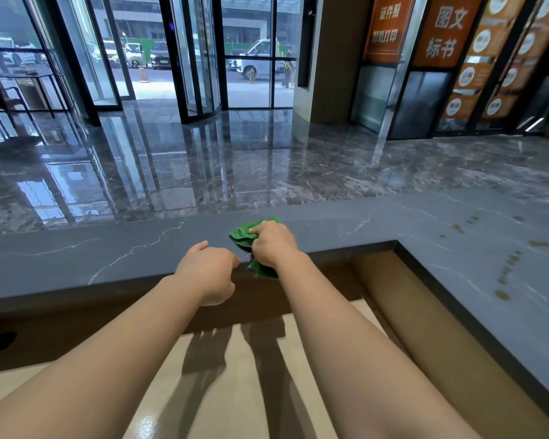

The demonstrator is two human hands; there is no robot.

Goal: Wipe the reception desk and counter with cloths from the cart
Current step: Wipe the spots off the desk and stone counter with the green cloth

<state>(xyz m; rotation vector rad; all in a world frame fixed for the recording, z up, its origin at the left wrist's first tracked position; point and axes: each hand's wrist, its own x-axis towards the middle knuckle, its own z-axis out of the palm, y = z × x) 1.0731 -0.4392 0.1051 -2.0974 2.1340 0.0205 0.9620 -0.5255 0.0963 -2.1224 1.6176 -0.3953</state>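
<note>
I had the green cloth (242,233) bunched in the right hand (271,247), fingers curled tight round it, so it was crumpled rather than spread flat. Part of it lay on the counter (108,258) ahead of the knuckles, and a tail hung over the near edge below the wrist. The left hand (210,269) sat just beside it to the left, at the same near edge, its fingers curled in with nothing in them that I could see.

The counter ran as a long band from the left of the frame to the right, then turned a corner and came down the right side. The cloth lay close to that inner corner, so most of the unwiped length stretched away to the left, and the right hand was the one placed to sweep along it.

The top was dark grey stone, smooth, with thin white veins and a squared edge. The cloth looked soft and nappy. A pale, glossy lower desk (241,375) lay beneath my forearms at the bottom centre.
</note>
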